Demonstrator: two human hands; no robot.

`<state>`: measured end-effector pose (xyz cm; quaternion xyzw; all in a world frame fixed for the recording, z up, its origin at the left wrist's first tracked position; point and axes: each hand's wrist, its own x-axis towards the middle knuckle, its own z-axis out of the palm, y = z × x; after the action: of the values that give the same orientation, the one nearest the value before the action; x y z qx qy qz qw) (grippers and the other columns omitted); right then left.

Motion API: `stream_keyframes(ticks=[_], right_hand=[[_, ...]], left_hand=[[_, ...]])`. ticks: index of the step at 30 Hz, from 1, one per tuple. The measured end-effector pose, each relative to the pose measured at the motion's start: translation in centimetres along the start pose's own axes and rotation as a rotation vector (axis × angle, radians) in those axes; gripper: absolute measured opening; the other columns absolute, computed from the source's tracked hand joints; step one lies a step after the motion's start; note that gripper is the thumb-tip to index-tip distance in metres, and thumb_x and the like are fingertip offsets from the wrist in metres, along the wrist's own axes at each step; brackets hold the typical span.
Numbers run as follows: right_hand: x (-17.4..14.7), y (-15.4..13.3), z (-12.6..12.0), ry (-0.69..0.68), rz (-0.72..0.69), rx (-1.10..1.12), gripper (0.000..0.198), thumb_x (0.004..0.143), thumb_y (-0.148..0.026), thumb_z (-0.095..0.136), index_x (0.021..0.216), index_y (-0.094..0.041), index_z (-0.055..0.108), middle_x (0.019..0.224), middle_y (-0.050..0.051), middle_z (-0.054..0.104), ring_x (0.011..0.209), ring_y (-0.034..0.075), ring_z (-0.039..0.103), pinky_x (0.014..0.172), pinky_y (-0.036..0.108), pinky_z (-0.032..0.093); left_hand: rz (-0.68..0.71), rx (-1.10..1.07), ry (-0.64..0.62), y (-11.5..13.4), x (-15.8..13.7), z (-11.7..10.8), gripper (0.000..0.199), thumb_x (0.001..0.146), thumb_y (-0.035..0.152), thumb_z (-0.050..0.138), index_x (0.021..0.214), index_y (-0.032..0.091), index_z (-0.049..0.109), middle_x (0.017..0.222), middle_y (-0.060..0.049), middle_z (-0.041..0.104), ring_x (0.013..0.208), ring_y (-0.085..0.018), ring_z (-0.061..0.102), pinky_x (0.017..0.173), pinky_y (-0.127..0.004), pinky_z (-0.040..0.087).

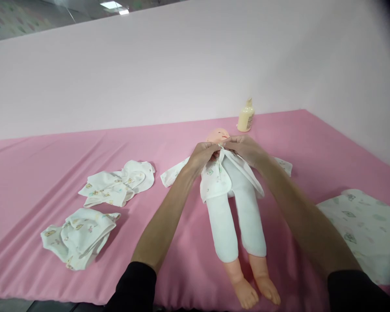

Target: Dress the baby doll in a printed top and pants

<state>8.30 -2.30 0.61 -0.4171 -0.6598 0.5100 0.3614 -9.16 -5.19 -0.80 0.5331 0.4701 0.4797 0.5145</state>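
A baby doll (249, 225) lies on its back with its feet toward me, its lower body and legs in white cloth. Over its chest is a white printed baby jacket (216, 180), sleeves spread to both sides and the front parted below the collar. My left hand (204, 155) pinches the jacket near the neck. Close beside it, my right hand (245, 148) pinches the other edge of the collar. Both sets of fingertips meet just under the doll's chin and hide the fastening there.
A pale yellow pump bottle (245, 117) stands beyond the doll's head, near the white wall (143, 69). Two crumpled printed baby garments (118, 184) (81, 236) lie on the left of the pink sheet (169, 268). A printed cloth (367, 229) lies on the right.
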Motion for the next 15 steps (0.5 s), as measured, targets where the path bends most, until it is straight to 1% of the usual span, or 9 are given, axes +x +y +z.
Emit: stream_keyframes(ticks=[3,7,11,15], right_hand=[[0.1,0.3,0.0,-0.014,-0.01,0.019,0.021,0.082,-0.038,0.07,0.078,-0.017,0.07,0.067,0.0,0.057,0.06,0.01,0.045,0.055,0.024,0.037],[0.1,0.2,-0.2,-0.011,-0.02,0.01,0.018,0.084,-0.032,0.067,0.072,-0.017,0.067,0.064,-0.001,0.051,0.058,0.01,0.042,0.054,0.024,0.034],[-0.4,-0.7,-0.1,0.0,-0.036,-0.038,0.011,0.085,-0.024,0.064,0.08,-0.016,0.069,0.065,0.0,0.052,0.058,0.01,0.042,0.054,0.024,0.033],[-0.8,-1.4,-0.1,0.026,-0.043,-0.056,0.006,0.086,-0.022,0.065,0.088,-0.017,0.067,0.07,0.001,0.058,0.062,0.011,0.049,0.058,0.024,0.038]], left_hand=[[-0.019,0.019,0.015,-0.3,0.2,0.0,0.017,0.077,0.027,0.064,0.07,0.012,0.06,0.067,-0.002,0.058,0.06,-0.007,0.052,0.059,-0.021,0.039],[-0.017,-0.009,0.053,-0.4,0.3,0.4,0.015,0.076,0.027,0.062,0.07,0.013,0.058,0.066,-0.001,0.057,0.057,-0.006,0.051,0.056,-0.021,0.038],[-0.016,-0.042,0.084,-0.6,0.3,0.6,0.015,0.076,0.026,0.061,0.07,0.015,0.054,0.065,0.0,0.055,0.056,-0.007,0.05,0.054,-0.02,0.036],[-0.013,-0.101,0.088,-0.7,0.4,0.8,0.016,0.076,0.026,0.061,0.07,0.016,0.05,0.064,0.002,0.051,0.057,-0.007,0.049,0.055,-0.02,0.036]])
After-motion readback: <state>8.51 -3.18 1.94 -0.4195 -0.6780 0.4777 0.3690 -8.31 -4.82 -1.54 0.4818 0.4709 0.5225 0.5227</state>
